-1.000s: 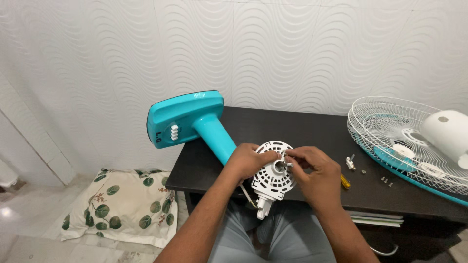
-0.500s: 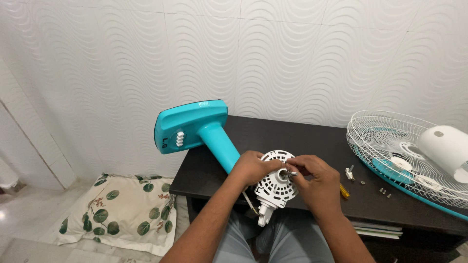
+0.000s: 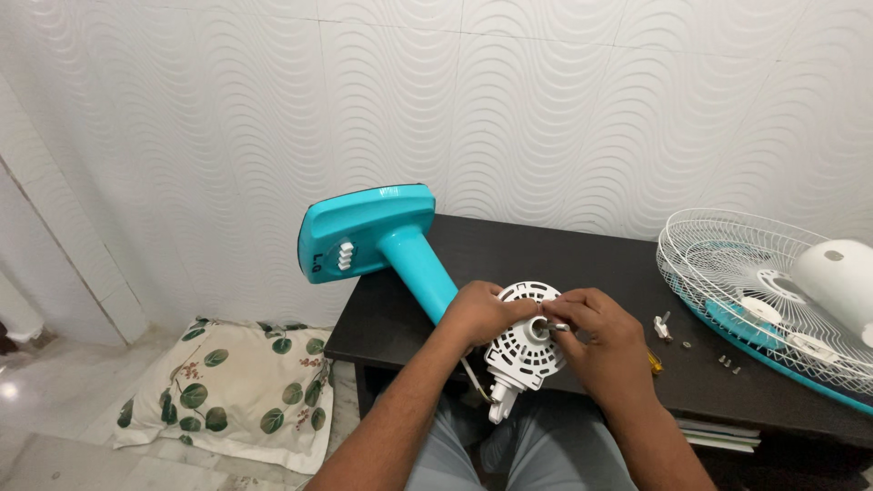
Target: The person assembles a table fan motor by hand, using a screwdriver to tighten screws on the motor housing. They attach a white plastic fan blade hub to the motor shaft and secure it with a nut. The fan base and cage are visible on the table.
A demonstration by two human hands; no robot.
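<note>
I hold a white round slotted motor housing (image 3: pixel 523 350) of a fan at the near edge of a dark table (image 3: pixel 582 264). My left hand (image 3: pixel 480 314) grips its left rim. The fingertips of my right hand (image 3: pixel 600 338) pinch a small metal part (image 3: pixel 556 325) at the housing's centre shaft. A turquoise fan stand with a flat base (image 3: pixel 368 232) runs from the housing up to the left, lying tilted over the table's left end.
A white wire fan guard (image 3: pixel 755 291) with a white cover and turquoise blade lies at the table's right. Small screws (image 3: pixel 729 365), a white fitting (image 3: pixel 662 325) and a yellow-handled screwdriver (image 3: pixel 654 363) lie beside my right hand. A leaf-print cushion (image 3: pixel 227 391) lies on the floor at left.
The view shifted slightly, so everything sits a little lower and to the right. My hands stay on the housing; the right fingers keep working the small part at the shaft.
</note>
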